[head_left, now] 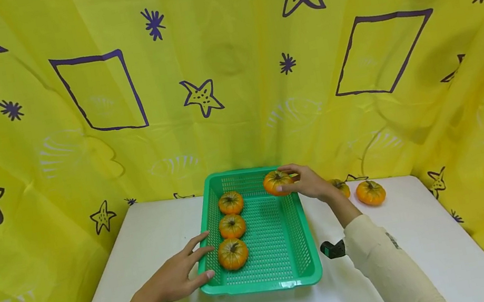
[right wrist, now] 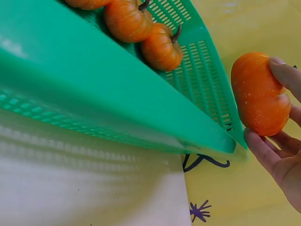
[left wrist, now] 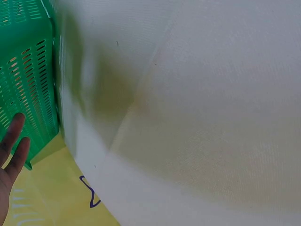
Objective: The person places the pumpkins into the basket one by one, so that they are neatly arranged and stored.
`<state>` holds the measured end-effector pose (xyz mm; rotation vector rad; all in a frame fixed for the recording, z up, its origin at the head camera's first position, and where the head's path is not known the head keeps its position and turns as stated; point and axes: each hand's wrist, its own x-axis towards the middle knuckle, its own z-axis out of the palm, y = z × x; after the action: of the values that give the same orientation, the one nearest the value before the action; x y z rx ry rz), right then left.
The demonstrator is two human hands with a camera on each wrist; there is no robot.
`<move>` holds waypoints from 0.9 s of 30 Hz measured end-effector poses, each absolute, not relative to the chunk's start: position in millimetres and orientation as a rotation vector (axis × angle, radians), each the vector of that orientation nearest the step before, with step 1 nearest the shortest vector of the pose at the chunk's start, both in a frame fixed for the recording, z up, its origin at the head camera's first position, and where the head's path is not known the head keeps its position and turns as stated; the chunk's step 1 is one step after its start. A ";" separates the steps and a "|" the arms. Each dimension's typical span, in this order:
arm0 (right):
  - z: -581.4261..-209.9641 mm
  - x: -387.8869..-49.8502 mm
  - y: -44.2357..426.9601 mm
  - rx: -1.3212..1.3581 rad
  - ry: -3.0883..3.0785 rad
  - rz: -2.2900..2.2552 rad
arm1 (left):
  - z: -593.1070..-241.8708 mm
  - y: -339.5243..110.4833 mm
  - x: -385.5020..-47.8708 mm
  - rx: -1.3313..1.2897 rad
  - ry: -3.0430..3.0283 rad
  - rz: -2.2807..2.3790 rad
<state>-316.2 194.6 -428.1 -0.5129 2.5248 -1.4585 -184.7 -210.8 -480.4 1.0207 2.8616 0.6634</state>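
Note:
My right hand [head_left: 307,182] grips a small orange pumpkin [head_left: 275,182] over the far right corner of a green plastic basket [head_left: 311,254]. In the right wrist view thumb and fingers hold that pumpkin [right wrist: 261,94] from two sides, above the basket's rim [right wrist: 188,127]. Three more pumpkins stand in a row along the basket's left side: a far one [head_left: 231,203], a middle one [head_left: 232,226] and a near one [head_left: 232,254]. At the basket's left rim is my left hand [head_left: 176,277], its fingers spread and fairly straight; the left wrist view shows fingertips against the perforated wall [left wrist: 33,84].
Right of the basket, two pumpkins lie on the white table [head_left: 431,247]: one [head_left: 371,193] in full view, another [head_left: 340,187] partly behind my right wrist. A yellow patterned curtain [head_left: 249,134] hangs around the table's back and sides.

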 end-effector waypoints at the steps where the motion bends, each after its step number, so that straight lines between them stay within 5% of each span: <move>1: -428.1 -316.3 193.5 -0.515 2.526 -1.451 | -480.4 -210.8 -184.9 1.022 2.863 0.664; 27: -439.4 -326.0 162.8 -0.438 2.507 -1.399 | -480.3 -210.1 -184.5 1.030 2.870 0.665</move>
<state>-326.0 162.8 -439.4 -0.4375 2.5067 -1.3987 -184.5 -210.1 -480.3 1.0295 2.8695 0.6652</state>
